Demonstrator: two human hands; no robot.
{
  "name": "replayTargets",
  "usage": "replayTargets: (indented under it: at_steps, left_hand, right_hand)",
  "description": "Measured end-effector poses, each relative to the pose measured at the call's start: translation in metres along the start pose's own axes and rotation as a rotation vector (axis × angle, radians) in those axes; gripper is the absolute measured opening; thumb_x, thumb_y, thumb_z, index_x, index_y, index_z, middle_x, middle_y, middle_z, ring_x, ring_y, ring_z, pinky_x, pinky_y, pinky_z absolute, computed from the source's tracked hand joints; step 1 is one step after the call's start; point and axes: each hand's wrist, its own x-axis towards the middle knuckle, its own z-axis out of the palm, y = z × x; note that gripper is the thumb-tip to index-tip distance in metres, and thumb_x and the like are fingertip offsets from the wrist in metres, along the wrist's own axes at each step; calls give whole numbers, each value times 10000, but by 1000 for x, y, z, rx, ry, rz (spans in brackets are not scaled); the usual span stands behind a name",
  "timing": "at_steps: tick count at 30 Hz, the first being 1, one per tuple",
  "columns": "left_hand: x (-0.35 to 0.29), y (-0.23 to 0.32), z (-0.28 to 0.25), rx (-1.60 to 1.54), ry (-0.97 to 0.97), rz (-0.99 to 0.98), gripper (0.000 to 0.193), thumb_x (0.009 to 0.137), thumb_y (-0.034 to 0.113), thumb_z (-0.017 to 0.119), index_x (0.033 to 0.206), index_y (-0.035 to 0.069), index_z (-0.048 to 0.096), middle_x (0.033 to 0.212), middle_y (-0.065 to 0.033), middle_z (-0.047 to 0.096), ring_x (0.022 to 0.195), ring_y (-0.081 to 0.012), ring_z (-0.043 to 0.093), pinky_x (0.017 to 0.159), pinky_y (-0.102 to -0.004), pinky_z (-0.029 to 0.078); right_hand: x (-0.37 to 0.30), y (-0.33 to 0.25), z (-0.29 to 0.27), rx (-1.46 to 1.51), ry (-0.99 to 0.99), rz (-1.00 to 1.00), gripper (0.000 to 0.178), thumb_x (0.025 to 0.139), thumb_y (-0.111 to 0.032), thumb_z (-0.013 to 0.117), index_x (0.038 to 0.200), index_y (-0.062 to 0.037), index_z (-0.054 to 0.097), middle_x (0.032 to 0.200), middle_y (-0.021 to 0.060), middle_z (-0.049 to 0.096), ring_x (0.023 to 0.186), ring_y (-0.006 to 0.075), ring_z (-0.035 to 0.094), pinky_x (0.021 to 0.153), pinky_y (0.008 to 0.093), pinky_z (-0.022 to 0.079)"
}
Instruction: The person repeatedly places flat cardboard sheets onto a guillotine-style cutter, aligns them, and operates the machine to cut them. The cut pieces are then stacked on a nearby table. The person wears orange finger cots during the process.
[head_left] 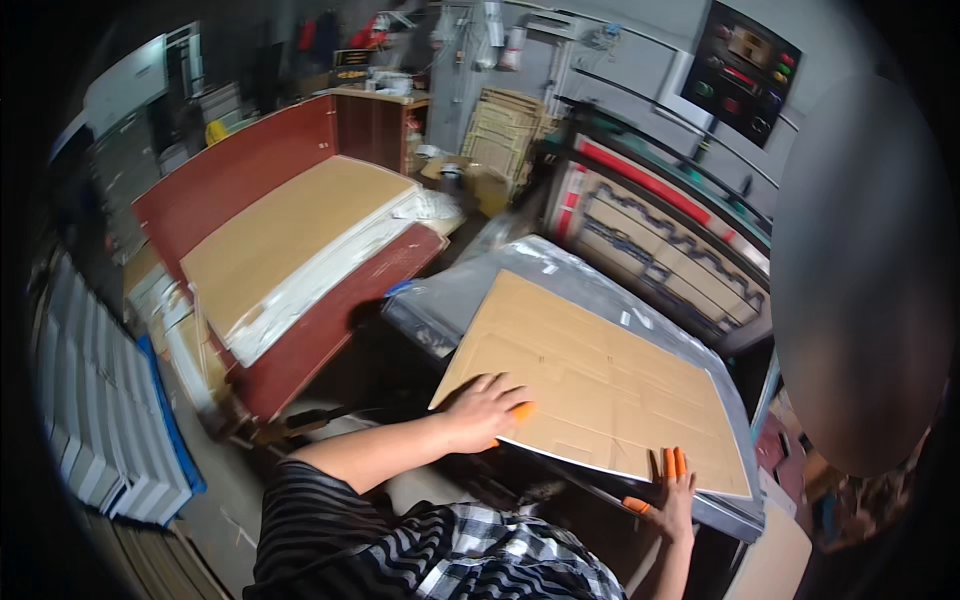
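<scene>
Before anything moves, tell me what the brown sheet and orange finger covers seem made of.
Brown sheet: probably cardboard, matte, judging by its tan surface and crease lines. Orange finger covers: perhaps rubber, judging by their snug fit and even colour; the finish is unclear.

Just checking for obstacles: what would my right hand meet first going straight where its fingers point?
Skimming the brown cardboard sheet, your right hand would probably first meet the red-striped frame beyond it, though depth is unclear.

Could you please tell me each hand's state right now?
Left hand: open, resting on the cardboard near its edge.
Right hand: open, touching the same cardboard nearer its right corner.
</scene>
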Motion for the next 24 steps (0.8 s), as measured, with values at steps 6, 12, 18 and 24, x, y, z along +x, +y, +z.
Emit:
replayTargets:
  at_steps: [6,12,18,24]
  left_hand:
    - [-15,-86,-72,146,118,43,192,800,135,566,933,37,664,1009,-117,661,971,-287,617,831,-408,502]
    - [-60,-166,-255,337,-11,-125,93,787,116,583,813,82,665,819,-159,668,793,-333,661,706,-429,539]
    - [-259,-189,-366,734,248,-338,309,828,71,541,1119,42,640,1171,-148,642,1095,-332,608,960,-409,481]
    - [-398,-233,-255,732,498,-900,342,824,78,525,1138,-5,634,1255,-173,595,1174,-346,556,1027,-437,415]
  right_hand:
    - [53,-41,34,-75,123,-73,602,682,-72,718,1262,-27,564,1269,191,555,1195,350,511,999,426,436]
    - [135,-188,53,-30,398,-180,518,705,81,600,1200,-74,618,1184,156,628,1087,341,597,922,408,488]
    - [253,-412,36,266,504,-559,570,692,80,558,1233,-92,604,1197,155,622,1115,325,582,973,408,456]
    - [359,-562,99,252,629,-908,361,836,-89,532,1186,-116,619,1173,123,628,1112,302,583,984,468,422]
